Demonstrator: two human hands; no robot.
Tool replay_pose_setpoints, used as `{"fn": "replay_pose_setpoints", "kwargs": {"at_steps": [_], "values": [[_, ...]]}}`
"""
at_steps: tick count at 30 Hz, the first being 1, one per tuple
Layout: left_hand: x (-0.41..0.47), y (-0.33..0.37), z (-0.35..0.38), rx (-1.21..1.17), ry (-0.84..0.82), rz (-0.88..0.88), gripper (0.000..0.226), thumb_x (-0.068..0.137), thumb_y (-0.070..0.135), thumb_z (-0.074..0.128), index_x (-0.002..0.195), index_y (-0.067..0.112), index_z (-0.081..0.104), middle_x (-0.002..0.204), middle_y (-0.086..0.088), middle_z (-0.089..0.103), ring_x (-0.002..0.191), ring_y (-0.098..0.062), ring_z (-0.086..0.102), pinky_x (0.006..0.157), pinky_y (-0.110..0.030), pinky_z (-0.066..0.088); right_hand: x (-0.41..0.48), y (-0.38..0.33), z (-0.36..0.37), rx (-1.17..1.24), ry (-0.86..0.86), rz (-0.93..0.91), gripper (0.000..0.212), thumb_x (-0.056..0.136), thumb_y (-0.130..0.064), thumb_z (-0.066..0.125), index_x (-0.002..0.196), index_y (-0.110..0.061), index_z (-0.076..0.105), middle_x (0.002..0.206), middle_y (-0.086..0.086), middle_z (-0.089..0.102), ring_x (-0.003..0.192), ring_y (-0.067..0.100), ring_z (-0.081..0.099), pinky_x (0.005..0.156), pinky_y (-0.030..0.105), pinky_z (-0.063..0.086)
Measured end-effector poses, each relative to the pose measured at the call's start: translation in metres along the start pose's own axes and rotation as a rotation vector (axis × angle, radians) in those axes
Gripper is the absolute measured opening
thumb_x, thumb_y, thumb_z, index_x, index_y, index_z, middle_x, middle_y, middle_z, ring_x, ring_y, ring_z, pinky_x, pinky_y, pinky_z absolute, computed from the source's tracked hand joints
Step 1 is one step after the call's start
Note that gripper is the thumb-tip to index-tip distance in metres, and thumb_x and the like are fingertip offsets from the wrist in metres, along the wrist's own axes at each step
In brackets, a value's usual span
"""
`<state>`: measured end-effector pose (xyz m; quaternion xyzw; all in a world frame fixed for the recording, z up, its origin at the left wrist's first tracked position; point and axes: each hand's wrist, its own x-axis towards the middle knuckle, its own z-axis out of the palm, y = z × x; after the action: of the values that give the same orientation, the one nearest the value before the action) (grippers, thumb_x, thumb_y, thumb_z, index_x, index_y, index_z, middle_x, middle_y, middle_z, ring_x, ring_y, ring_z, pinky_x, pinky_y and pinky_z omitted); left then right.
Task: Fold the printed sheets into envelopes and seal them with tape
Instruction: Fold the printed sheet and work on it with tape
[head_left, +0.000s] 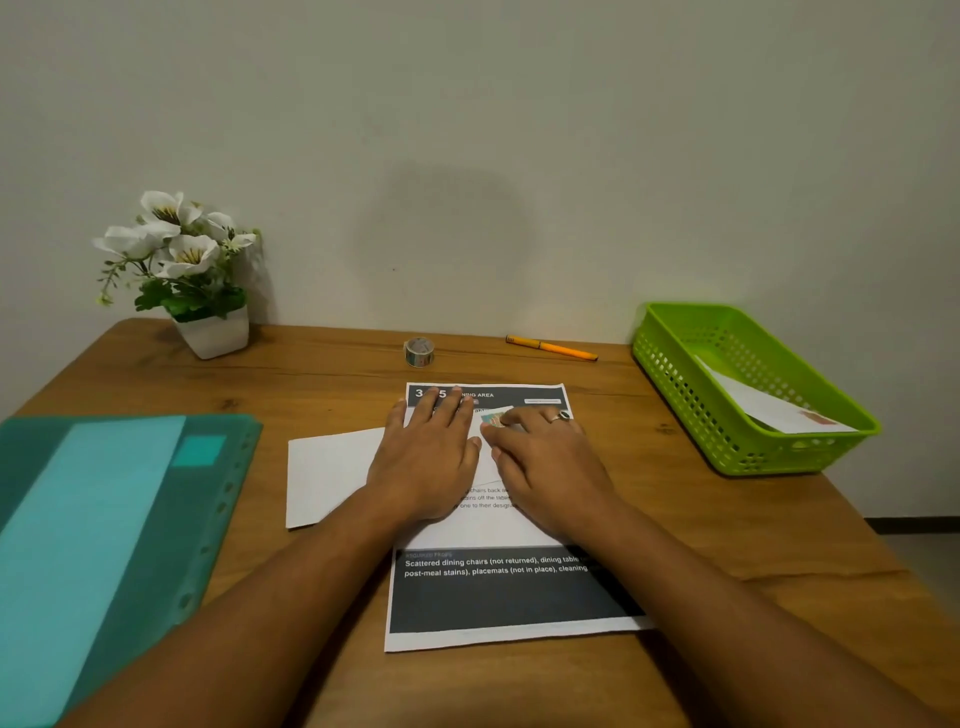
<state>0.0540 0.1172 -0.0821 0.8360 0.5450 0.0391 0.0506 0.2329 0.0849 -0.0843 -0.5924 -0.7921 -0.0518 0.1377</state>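
Sheet (498, 587) at table (727, 545) centre, folded paper (332, 467) on it; left hand (426, 457) flat, spread, pressing; right hand (545, 462) on tape strip (496, 418) (pinch or press unclear). Folder (130, 519) near paper's left edge; basket (753, 457) well right.

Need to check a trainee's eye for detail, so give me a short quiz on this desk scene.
1. True or false: the tape roll lies inside the green basket.
2. Which thing lies on the table to the right of the tape roll? A scissors; B orange pen; C stapler.
3. Which hand wears a ring?
Key: 1 false, it stands on the table; 2 B; 3 the right hand.
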Motion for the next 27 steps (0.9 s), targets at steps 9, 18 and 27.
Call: {"fn": "replay_pose_setpoints", "kwargs": {"at_steps": [9, 18, 27], "values": [[0.001, 0.001, 0.0, 0.0, 0.003, -0.001, 0.061, 0.109, 0.044, 0.015, 0.164, 0.021, 0.005, 0.172, 0.001, 0.0, 0.158, -0.021, -0.004, 0.126, -0.052, 0.001, 0.008, -0.005, -0.001, -0.08, -0.054, 0.088, 0.055, 0.104, -0.051, 0.028, 0.152, -0.032, 0.046, 0.134, 0.002, 0.055, 0.117, 0.023, 0.05, 0.095, 0.043, 0.041], [0.001, 0.001, 0.001, 0.021, -0.002, -0.003, 0.061, 0.108, 0.046, 0.014, 0.164, 0.021, 0.004, 0.172, 0.002, -0.001, 0.158, -0.021, -0.004, 0.126, -0.053, 0.002, 0.002, -0.01, 0.001, -0.098, -0.011, 0.143, 0.057, 0.104, -0.055, 0.034, 0.133, -0.018, 0.066, 0.133, 0.003, 0.064, 0.117, 0.022, 0.058, 0.096, 0.042, 0.046], [0.002, 0.0, 0.001, 0.011, 0.003, 0.0, 0.061, 0.108, 0.044, 0.015, 0.164, 0.021, 0.004, 0.172, 0.001, 0.0, 0.158, -0.021, -0.004, 0.126, -0.053, 0.001, 0.004, -0.006, 0.001, 0.045, 0.005, 0.064, 0.038, 0.105, -0.038, 0.04, 0.136, -0.031, 0.061, 0.134, 0.0, 0.057, 0.119, 0.022, 0.052, 0.096, 0.042, 0.042]]}}
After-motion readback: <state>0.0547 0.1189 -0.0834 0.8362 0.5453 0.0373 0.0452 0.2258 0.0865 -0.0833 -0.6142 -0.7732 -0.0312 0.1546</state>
